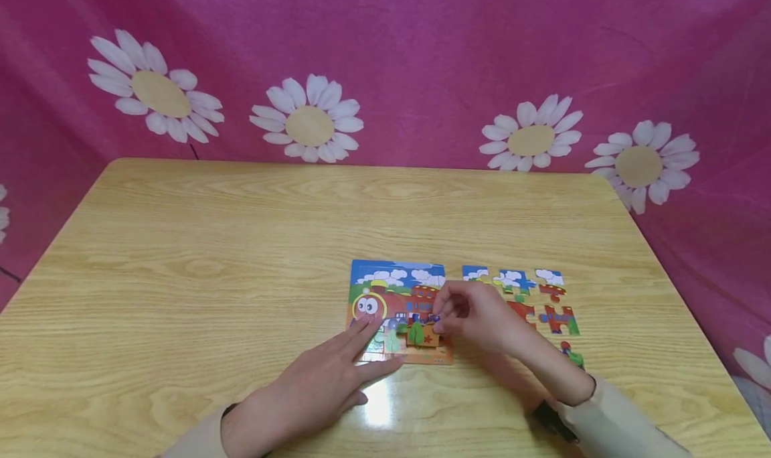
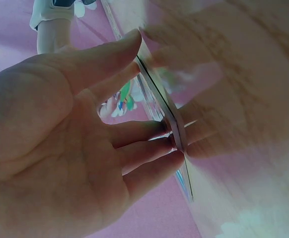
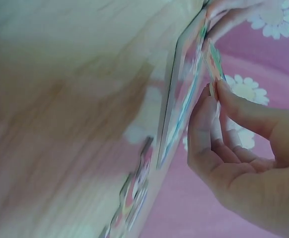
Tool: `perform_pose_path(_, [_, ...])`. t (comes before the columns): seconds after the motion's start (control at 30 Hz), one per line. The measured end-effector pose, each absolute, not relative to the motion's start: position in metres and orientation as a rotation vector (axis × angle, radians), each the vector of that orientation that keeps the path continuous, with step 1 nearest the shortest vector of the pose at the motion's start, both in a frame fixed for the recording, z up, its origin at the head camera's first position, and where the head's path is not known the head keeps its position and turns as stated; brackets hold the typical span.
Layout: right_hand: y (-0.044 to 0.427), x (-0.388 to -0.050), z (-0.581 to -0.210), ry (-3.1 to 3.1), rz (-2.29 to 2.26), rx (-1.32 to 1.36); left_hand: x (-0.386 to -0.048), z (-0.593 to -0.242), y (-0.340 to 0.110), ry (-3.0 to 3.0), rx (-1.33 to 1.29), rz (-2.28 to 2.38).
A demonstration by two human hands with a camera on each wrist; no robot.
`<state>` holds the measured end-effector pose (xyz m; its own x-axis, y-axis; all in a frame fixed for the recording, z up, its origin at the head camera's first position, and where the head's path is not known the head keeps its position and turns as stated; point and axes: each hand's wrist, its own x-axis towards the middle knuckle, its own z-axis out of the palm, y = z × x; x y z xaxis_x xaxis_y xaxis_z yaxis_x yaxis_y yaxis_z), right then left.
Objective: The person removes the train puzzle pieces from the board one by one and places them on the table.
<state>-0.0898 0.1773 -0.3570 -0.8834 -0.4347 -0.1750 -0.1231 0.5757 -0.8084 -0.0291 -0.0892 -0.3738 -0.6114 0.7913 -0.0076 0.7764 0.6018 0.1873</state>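
A jigsaw puzzle board (image 1: 442, 357) with a cartoon train picture lies on the table. My left hand (image 1: 313, 384) rests at its lower left, fingers extended over the picture and the near edge. In the left wrist view, the fingertips of that hand (image 2: 90, 134) touch the board edge (image 2: 172, 116). Over the board's lower right, my right hand (image 1: 482, 314) pinches an orange and green puzzle piece (image 1: 423, 337) between thumb and fingers. The right wrist view shows this piece (image 3: 215, 62) tilted and raised just off the board (image 3: 170, 94).
Several loose puzzle pieces (image 1: 557, 319) lie right of the board, some partly hidden behind the right hand and forearm. The wooden table (image 1: 211, 257) extends to a pink cloth with daisies (image 1: 409, 56) behind it.
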Motion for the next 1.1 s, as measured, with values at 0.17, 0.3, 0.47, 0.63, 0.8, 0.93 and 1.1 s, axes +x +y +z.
perform_pose_path(0.17, [0.197,-0.089,-0.355,2.459,-1.237,-0.475,-0.028,-0.374,-0.090,2.739,1.361,0.252])
perform_pose_path(0.3, [0.215,-0.089,-0.351,2.486,-1.221,-0.475,-0.029,-0.373,-0.089,2.721,1.335,0.244])
perform_pose_path(0.47, [0.237,-0.088,-0.345,2.480,-1.231,-0.450,-0.029,-0.371,-0.089,2.704,1.318,0.228])
perform_pose_path(0.63, [0.259,-0.081,-0.347,2.535,-1.172,-0.408,-0.030,-0.371,-0.089,2.669,1.273,0.296])
perform_pose_path(0.8, [0.281,-0.073,-0.352,2.557,-1.102,-0.356,-0.030,-0.371,-0.089,2.659,1.255,0.310])
perform_pose_path(0.93, [0.291,-0.067,-0.356,2.567,-1.054,-0.306,-0.029,-0.370,-0.090,2.673,1.273,0.280])
perform_pose_path(1.1, [0.296,-0.062,-0.360,2.614,-0.949,-0.288,-0.029,-0.370,-0.089,2.668,1.272,0.263])
